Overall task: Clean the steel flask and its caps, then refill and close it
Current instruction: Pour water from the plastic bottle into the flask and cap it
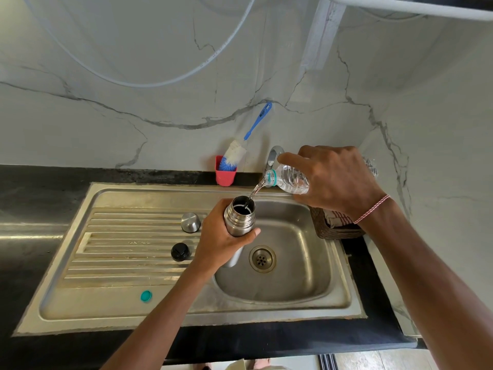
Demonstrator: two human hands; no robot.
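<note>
Head view: flask held over basin's left rim, bottle just above.

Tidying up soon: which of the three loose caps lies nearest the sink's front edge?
The teal cap, on the flat front strip; the steel cap and black cap sit back on the ridges.

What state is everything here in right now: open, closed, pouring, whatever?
Steel flask: open, gripped by left hand, taking water.
Plastic bottle: uncapped, tilted, pouring, held by right hand.
Steel cap: off, on drainboard.
Black cap: off, on drainboard.
Teal cap: off, at drainboard's front.
Brush: standing in red holder.
</note>
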